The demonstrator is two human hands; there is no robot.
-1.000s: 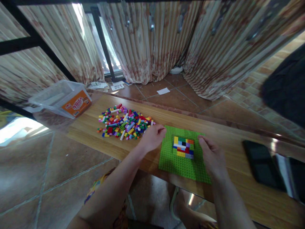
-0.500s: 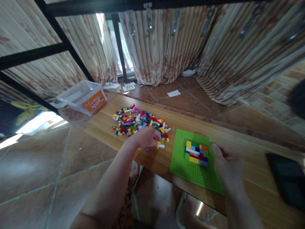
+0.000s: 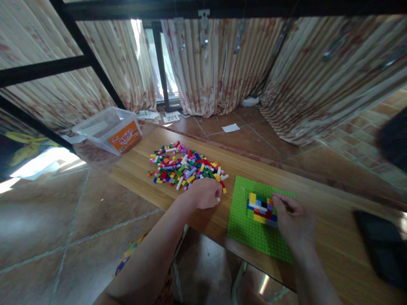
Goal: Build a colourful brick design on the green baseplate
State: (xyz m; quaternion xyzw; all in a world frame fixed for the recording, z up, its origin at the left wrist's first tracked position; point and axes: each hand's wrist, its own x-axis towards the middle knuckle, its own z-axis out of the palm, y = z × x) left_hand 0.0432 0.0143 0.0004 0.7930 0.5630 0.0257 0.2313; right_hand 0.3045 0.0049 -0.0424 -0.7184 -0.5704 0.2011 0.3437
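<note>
My left hand [image 3: 206, 193] is closed at the near right edge of a pile of loose toy bricks [image 3: 178, 166]. Its fingers curl downward, and a bit of white brick [image 3: 218, 199] shows below them. What the fingers hold, if anything, is hidden. On a green studded baseplate [image 3: 240, 218] stands a small multicoloured brick build [image 3: 260, 208] with yellow, white, red and blue pieces. Thumb and forefinger of my right hand [image 3: 294, 216] are pinched together at the build's right end, by its orange part. I cannot make out any piece between them.
A clear plastic box [image 3: 95, 131] with an orange label sits at the far left of the wooden bench [image 3: 203, 218]. To the right lies a dark flat device [image 3: 381, 245]. Curtains [image 3: 203, 72] hang behind, and white paper [image 3: 230, 128] lies on the tiled floor.
My right hand has moved left, from beside the build to its right end. My left hand has shifted slightly right and down, over the white brick at the pile's edge.
</note>
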